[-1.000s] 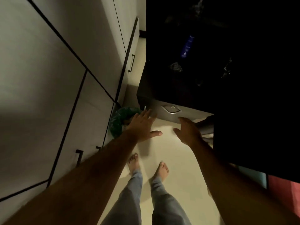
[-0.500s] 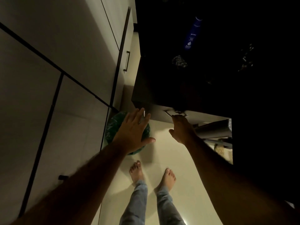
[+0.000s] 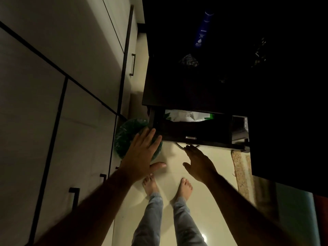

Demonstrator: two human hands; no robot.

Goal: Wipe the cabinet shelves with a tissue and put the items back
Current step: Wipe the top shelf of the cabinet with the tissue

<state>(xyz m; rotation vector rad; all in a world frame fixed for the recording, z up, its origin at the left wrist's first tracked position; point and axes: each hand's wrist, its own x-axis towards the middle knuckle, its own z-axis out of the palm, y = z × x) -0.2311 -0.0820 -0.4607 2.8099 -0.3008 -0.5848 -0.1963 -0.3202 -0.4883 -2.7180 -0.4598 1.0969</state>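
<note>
Head view shows a dim room where a person stands barefoot in front of a dark cabinet (image 3: 177,89) whose drawer (image 3: 193,134) is pulled partway out. The right hand (image 3: 198,164) has its fingers curled up under the drawer's metal handle (image 3: 188,146), gripping it; the left hand (image 3: 142,155) hovers flat with fingers spread wide, holding nothing, just beside the drawer's left front corner. Inside the drawer, at the back, lies a white and green packet (image 3: 188,116), which I take to be the tissues or wipes the job needs, though the print is too dark to read. On the cabinet top stand a blue lotion bottle (image 3: 202,29) and some small dark items I cannot make out. The risks here look plain enough: a hard tug could bring the drawer out too far, dropping it toward the bare feet (image 3: 166,185) right below. A jolt to the cabinet might tip the tall bottle, which looks top-heavy. The left fingers sit close to the drawer's edge and could be pinched if it slides back. A green-lined bin (image 3: 127,137) sits just under the left hand, and in this poor light a grope for the packet could go astray.
</note>
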